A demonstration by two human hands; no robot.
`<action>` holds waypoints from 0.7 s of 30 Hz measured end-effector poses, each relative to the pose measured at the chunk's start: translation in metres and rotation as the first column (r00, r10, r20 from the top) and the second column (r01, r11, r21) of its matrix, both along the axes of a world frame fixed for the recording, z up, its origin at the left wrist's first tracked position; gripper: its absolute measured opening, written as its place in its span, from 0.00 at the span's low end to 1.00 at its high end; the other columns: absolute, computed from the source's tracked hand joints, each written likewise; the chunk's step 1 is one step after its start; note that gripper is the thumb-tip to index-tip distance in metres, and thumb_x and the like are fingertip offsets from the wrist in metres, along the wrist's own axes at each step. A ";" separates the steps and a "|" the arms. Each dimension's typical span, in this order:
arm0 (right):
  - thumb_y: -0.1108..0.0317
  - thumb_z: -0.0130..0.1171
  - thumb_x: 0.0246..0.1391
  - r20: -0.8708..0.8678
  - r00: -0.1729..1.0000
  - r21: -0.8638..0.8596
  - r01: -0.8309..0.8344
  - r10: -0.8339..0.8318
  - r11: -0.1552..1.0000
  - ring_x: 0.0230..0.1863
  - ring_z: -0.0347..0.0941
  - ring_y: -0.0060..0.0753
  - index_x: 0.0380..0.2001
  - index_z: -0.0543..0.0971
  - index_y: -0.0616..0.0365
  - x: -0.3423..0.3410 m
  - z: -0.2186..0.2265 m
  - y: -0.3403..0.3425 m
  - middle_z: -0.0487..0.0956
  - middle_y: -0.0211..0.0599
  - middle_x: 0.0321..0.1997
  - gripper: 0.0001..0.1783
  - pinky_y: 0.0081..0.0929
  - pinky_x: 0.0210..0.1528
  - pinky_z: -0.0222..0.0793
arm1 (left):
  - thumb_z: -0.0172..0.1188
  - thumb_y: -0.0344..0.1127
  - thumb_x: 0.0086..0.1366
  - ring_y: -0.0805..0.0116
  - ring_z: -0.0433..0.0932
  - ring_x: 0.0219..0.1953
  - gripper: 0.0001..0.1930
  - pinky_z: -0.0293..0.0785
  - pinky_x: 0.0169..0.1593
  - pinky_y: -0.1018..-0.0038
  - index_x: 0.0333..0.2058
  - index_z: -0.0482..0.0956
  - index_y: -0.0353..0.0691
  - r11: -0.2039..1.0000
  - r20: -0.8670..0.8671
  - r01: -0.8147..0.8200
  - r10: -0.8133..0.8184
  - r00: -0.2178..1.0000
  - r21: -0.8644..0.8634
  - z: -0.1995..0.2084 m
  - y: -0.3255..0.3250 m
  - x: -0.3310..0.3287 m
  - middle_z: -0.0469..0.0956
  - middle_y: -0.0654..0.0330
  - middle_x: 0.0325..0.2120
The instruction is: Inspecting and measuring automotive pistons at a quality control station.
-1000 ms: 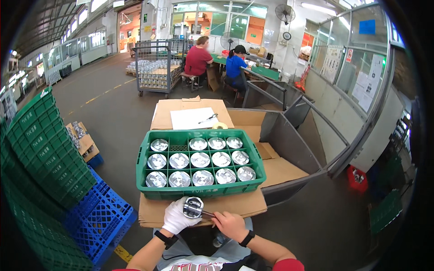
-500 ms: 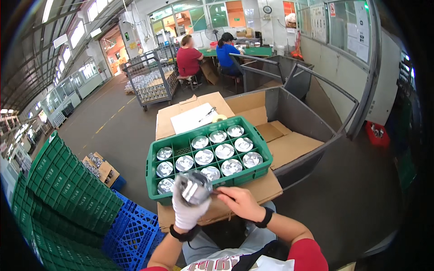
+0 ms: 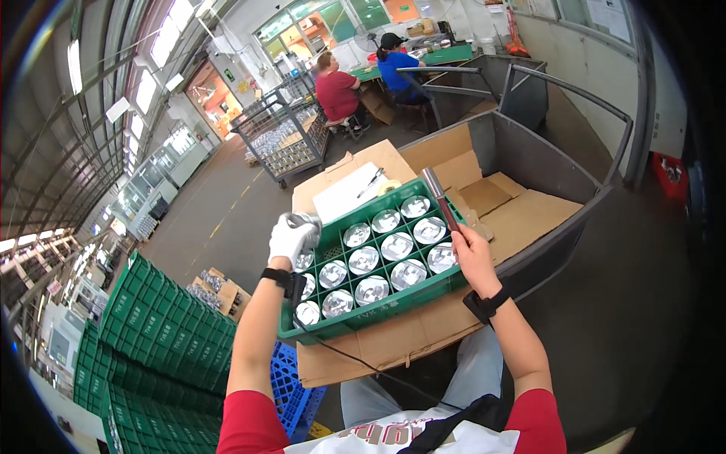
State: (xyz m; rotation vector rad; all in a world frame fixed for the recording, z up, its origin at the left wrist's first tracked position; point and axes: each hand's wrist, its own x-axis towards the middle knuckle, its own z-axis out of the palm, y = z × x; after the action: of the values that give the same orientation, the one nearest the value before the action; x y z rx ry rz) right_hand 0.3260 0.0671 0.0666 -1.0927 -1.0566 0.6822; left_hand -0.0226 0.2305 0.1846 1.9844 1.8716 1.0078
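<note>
Your left hand (image 3: 284, 244), gloved fingers wrapped round piston (image 3: 309, 231), sits at far-left corner of crate (image 3: 346, 322); slack grip could drop it onto seated pistons (image 3: 364, 260). Right hand (image 3: 474, 259) clasps rod (image 3: 442, 201); careless swing could scratch tops. Cord (image 3: 355, 359) may snag.

In our gloved left hand (image 3: 286, 240) we hold a piston (image 3: 309, 226) by the far-left corner of the green crate (image 3: 408, 298); our bare right hand (image 3: 475, 257) grips a tilted rod (image 3: 442, 198). More pistons (image 3: 397, 246) sit in the crate.
</note>
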 end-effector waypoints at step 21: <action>0.61 0.56 0.62 0.117 0.993 -0.099 -0.008 0.019 0.995 0.23 0.72 0.33 0.47 0.78 0.63 0.000 -0.005 0.009 0.77 0.44 0.23 0.17 0.30 0.28 0.66 | 0.71 0.59 0.43 0.53 0.82 0.44 0.34 0.76 0.48 0.66 0.39 0.83 0.34 0.962 -0.473 -0.052 -0.085 0.877 -0.269 -0.070 0.071 0.035 0.83 0.45 0.39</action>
State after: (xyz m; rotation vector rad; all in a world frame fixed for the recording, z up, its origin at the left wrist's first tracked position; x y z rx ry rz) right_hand 0.3256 0.0765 0.0619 -1.2239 -1.1416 0.6935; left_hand 0.0125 0.3015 0.1150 2.2066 2.0812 0.2217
